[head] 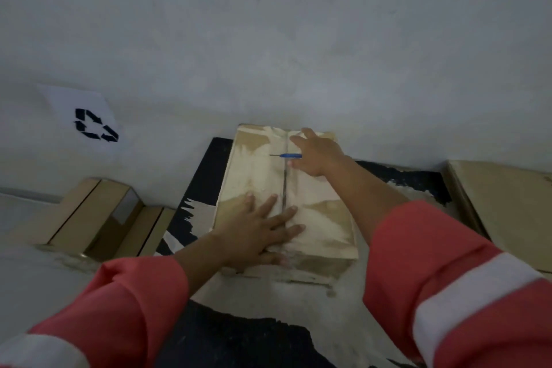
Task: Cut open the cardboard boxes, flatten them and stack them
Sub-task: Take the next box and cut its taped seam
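A closed cardboard box (322, 218) with a taped centre seam lies on a dark, dusty mat in front of me, its far end against the wall. My left hand (257, 227) presses flat on the near half of the lid, fingers spread across the seam. My right hand (318, 152) holds a small blue-handled cutter (288, 156) at the far end of the seam, blade pointing left over the tape.
Flattened cardboard (89, 215) lies on the floor at the left, below a white sheet with a recycling symbol (95, 125) on the wall. Another cardboard box (504, 203) sits at the right edge. The grey wall (268, 39) is close behind.
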